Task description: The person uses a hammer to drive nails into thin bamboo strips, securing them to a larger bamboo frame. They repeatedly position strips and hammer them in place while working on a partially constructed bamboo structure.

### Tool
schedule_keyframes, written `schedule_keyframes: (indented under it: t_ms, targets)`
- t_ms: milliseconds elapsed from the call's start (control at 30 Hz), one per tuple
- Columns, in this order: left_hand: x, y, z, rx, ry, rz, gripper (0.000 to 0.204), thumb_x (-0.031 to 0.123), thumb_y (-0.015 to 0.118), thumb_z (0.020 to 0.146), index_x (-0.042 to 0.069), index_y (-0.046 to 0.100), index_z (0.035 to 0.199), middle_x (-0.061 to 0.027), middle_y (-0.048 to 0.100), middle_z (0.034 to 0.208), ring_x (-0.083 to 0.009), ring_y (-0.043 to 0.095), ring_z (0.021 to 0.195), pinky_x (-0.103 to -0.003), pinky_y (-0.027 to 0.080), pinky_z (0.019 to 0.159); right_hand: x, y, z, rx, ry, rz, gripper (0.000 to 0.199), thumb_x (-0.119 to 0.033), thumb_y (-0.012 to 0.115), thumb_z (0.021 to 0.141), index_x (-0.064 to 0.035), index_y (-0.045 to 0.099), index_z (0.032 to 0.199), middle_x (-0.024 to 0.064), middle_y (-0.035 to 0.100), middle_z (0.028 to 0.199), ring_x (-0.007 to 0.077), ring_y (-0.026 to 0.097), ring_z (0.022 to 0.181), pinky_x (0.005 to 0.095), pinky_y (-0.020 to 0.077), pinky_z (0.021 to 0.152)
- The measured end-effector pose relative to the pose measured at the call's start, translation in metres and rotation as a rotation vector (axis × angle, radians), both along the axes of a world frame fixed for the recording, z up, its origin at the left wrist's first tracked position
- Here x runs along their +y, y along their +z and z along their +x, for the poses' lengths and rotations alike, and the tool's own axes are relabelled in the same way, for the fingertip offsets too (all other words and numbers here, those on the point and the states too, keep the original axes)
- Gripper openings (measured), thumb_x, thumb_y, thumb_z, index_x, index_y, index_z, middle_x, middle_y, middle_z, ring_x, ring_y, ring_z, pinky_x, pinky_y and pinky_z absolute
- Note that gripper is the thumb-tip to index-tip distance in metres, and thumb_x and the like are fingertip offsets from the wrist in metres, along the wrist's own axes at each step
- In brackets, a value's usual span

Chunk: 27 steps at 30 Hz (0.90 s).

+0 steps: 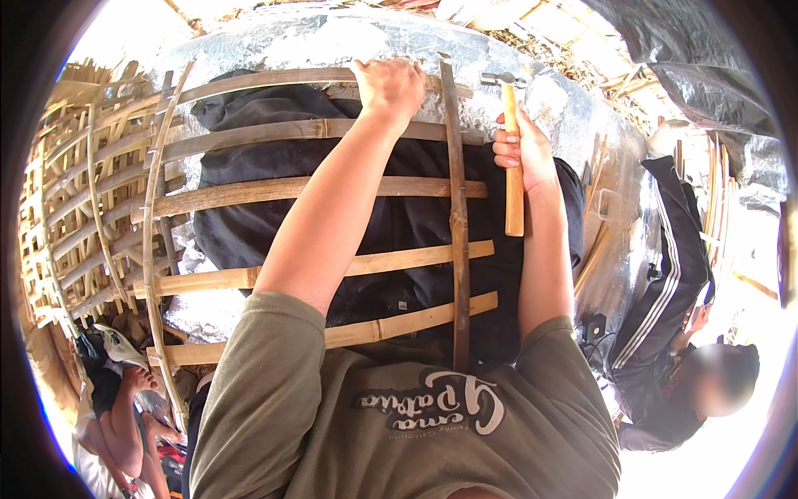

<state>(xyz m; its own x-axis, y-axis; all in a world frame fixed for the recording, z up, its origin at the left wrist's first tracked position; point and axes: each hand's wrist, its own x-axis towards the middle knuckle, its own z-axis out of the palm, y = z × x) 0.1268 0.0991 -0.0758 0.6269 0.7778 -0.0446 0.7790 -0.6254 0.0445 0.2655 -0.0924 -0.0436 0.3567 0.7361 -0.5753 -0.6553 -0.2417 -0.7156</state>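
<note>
My left hand [392,86] is closed on the farthest bamboo slat [291,77] of a ladder-like frame across my lap, a little left of its dark right-hand crosspiece [458,216]. Just right of that crosspiece, my right hand [527,150] grips a hammer [514,204] by its light wooden handle. The hammer stands upright, its metal head at the top, apart from the slats. Several slats run sideways between the dark crosspiece and a thin left-hand crosspiece [150,224]. Part of the left fingers is hidden behind the hand.
Dark trousers [249,175] cover my legs beneath the frame. A silvery plastic sheet [274,41] lies under them. More bamboo lattice [75,200] stands at the left. One person [125,416] sits at lower left, another in dark clothing [665,274] at right. Loose sticks [594,254] lie nearby.
</note>
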Motion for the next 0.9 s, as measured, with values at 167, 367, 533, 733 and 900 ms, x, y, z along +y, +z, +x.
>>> schedule_keyframes:
  t_ms: [167,367,533,733,900]
  targets:
    - [0.002,0.004,-0.001,-0.038,-0.017,-0.067,0.048,0.033,0.036,0.103,0.007,0.072,0.085,-0.0159,0.072,0.082,-0.0320,0.071,0.084,-0.059,0.039,0.101,0.000,0.003,-0.001,-0.006,-0.004,-0.008,0.037,-0.043,0.047,0.106,-0.0063,0.048,0.103,-0.0065,0.034,0.066,0.0024,0.030,0.049,0.0201,0.0270,0.043]
    - [0.002,0.005,0.000,-0.026,-0.010,-0.064,0.050,0.034,0.035,0.104,0.006,0.073,0.086,-0.0155,0.072,0.080,-0.0323,0.071,0.082,-0.060,0.040,0.100,0.001,0.003,-0.002,-0.002,0.002,-0.006,0.038,-0.044,0.047,0.106,-0.0061,0.048,0.103,-0.0065,0.034,0.066,0.0025,0.030,0.050,0.0200,0.0273,0.043]
    - [0.002,0.003,0.000,-0.023,-0.005,-0.037,0.051,0.035,0.034,0.104,0.006,0.073,0.087,-0.0155,0.072,0.081,-0.0324,0.071,0.083,-0.059,0.040,0.099,0.001,0.003,-0.001,0.010,-0.003,-0.004,0.037,-0.043,0.046,0.106,-0.0057,0.049,0.103,-0.0065,0.033,0.066,0.0025,0.030,0.050,0.0201,0.0274,0.043]
    - [0.003,-0.001,0.001,0.014,-0.003,-0.013,0.048,0.036,0.037,0.103,0.007,0.073,0.088,-0.0160,0.073,0.082,-0.0327,0.071,0.084,-0.058,0.042,0.097,0.000,0.005,-0.004,-0.002,-0.005,-0.015,0.038,-0.044,0.046,0.106,-0.0063,0.050,0.102,-0.0068,0.032,0.066,0.0023,0.029,0.049,0.0201,0.0265,0.042]
    - [0.003,-0.005,0.000,-0.045,-0.014,0.051,0.047,0.036,0.039,0.102,0.007,0.073,0.088,-0.0154,0.073,0.079,-0.0317,0.072,0.082,-0.058,0.044,0.093,0.000,0.002,-0.002,0.020,-0.005,0.013,0.037,-0.043,0.046,0.106,-0.0060,0.049,0.102,-0.0065,0.033,0.067,0.0028,0.030,0.050,0.0206,0.0275,0.044]
